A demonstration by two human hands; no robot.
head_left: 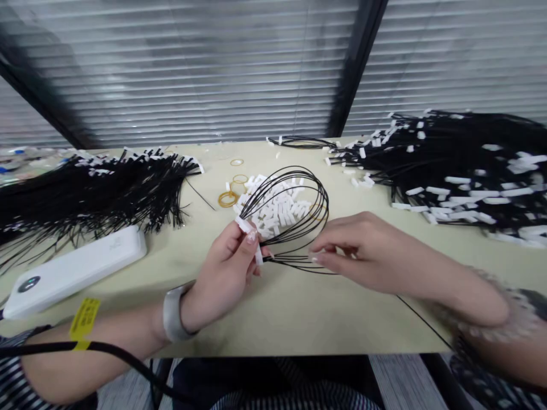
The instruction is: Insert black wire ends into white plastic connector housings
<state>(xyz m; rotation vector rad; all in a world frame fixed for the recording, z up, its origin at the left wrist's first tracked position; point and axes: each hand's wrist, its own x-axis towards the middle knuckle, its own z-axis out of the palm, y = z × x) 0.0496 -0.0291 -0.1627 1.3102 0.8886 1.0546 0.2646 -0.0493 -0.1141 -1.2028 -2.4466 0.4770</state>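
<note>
My left hand (231, 262) pinches the white ends of several thin black wires (327, 199), which arch out to the right in a loop. My right hand (354, 250) is closed, thumb and fingertips together, on black wires at the lower right of the loop. One wire trails out below my right wrist toward the table's front edge. Behind and under the loop lies a pile of small white connectors (273, 213). Yellow rubber bands (228, 199) lie just left of that pile.
Black wire bundles with white ends lie at the left (89, 191) and right (453, 154). A white power bank (79, 270) rests at the left front. A small coil of wire (303, 142) lies by the blinds. A black cable (115, 349) crosses my left forearm.
</note>
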